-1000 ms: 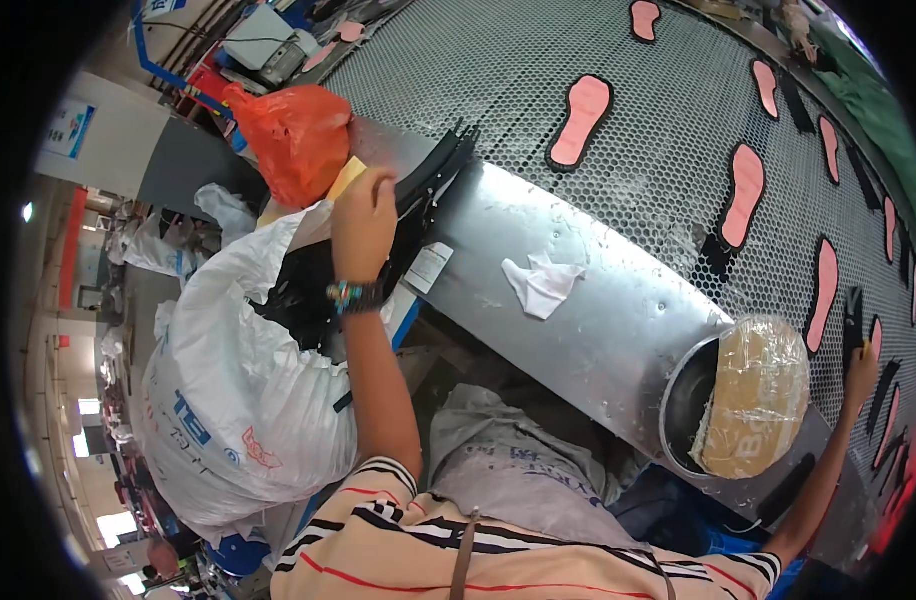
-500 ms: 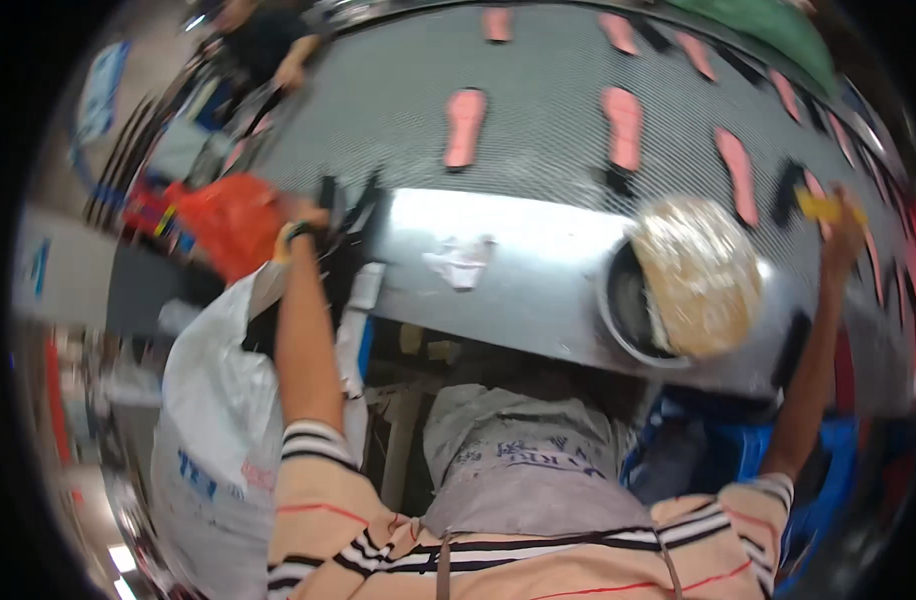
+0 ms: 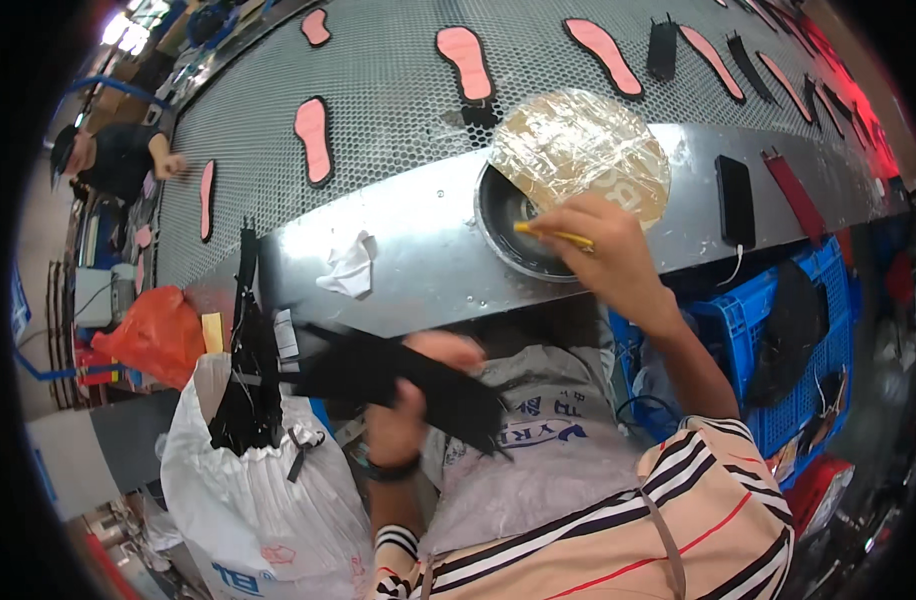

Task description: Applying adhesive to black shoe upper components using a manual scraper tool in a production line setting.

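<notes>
While the left hand (image 3: 396,432) holds the flat black piece (image 3: 353,368) by its opposite edges, before the grey apron (image 3: 548,490), the right hand (image 3: 610,250) is apart from it, pinching a slender yellow tool (image 3: 568,238) over the round pan (image 3: 503,205). The piece is probably light and bendable, so its long edges seem the safest hold.

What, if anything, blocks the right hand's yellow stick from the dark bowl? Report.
A film-wrapped cover lies over the right side of the dark bowl. Its left side is open; nothing visible stands between there and the yellow stick in the right hand.
</notes>
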`<state>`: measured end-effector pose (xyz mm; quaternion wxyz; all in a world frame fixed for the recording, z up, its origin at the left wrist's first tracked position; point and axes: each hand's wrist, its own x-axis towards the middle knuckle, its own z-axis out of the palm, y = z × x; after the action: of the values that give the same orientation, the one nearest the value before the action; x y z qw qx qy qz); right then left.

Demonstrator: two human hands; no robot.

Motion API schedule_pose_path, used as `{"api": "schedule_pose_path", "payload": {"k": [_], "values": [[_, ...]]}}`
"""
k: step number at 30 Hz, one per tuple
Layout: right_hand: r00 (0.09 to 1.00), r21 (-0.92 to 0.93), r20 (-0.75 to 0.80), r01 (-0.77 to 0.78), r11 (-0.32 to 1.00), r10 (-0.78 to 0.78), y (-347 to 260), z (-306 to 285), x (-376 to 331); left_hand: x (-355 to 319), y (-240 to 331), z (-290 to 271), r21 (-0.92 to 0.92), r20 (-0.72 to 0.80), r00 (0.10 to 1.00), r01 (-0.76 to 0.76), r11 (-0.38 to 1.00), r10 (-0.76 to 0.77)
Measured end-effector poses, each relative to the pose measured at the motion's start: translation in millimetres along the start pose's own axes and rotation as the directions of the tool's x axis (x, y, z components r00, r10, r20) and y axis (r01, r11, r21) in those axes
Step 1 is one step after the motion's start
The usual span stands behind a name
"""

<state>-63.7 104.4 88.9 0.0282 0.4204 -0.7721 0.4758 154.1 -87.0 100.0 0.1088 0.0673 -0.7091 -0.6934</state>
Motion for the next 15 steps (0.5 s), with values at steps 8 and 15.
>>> {"api": "schedule_pose_path", "payload": {"k": [8, 15], "values": [[0.992, -0.094, -0.123, -0.055, 0.994, 0.043, 12.8, 37.4, -17.3, -54.8, -35.0, 0.8, -0.475, 0.158, 0.877, 0.47, 0.744, -0.454], [0.986, -0.098, -0.147, -0.1, 0.99, 0.085, 11.3, 43.5, -24.2, -44.1, -28.9, -1.7, -0.114, 0.114, 0.806, 0.591, 0.798, -0.581]]}}
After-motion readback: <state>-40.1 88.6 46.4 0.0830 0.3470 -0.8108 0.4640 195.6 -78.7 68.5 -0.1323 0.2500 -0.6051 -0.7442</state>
